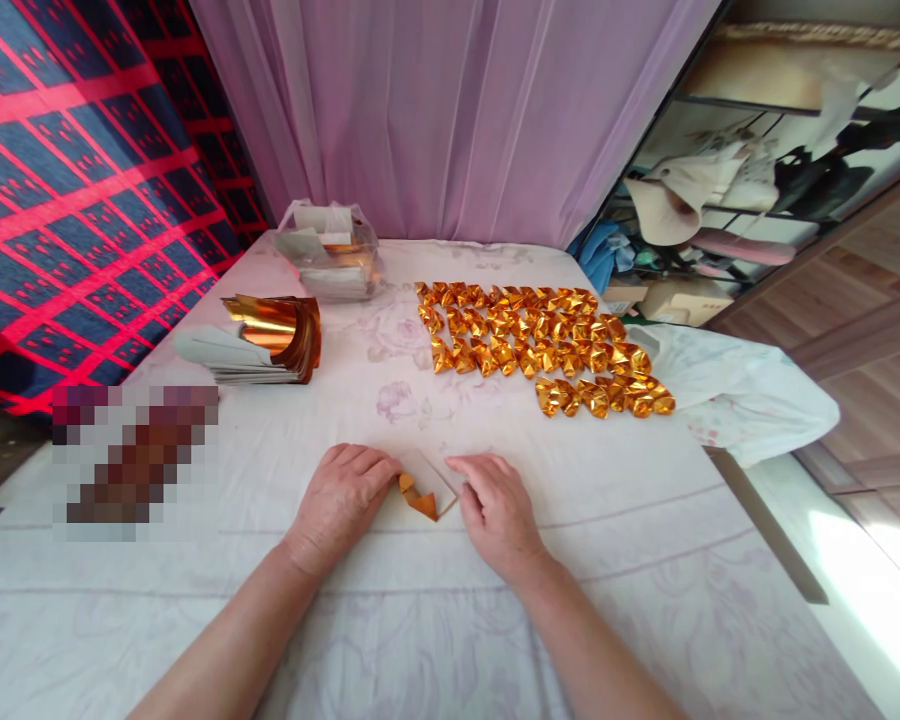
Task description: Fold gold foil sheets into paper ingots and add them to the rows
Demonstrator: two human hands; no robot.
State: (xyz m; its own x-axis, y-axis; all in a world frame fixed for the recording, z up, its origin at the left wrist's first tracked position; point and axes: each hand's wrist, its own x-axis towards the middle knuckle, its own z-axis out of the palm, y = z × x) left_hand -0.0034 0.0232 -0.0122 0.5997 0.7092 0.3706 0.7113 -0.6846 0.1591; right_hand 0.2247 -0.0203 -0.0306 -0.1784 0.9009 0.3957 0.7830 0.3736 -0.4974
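Note:
A small sheet of gold foil paper (pixel 420 502), its pale back showing, lies partly folded on the cloth between my hands. Gold shows along its lower left, where part of it is turned over. My left hand (pixel 346 500) is closed on the left edge of the sheet, fingertips pressed together there. At the right edge my right hand (pixel 496 512) has its fingers curled in, gripping the paper's side; its thumb tip is partly hidden. Beyond them, several folded gold foil ingots (pixel 521 325) stand in rows.
A bent stack of gold foil sheets (pixel 270 345) lies at the left, with a clear plastic bag (pixel 334 255) of more paper behind it. A white bag (pixel 750 390) hangs at the table's right edge. A purple curtain (pixel 450 110) closes off the back; a shelf (pixel 720 210) stands right.

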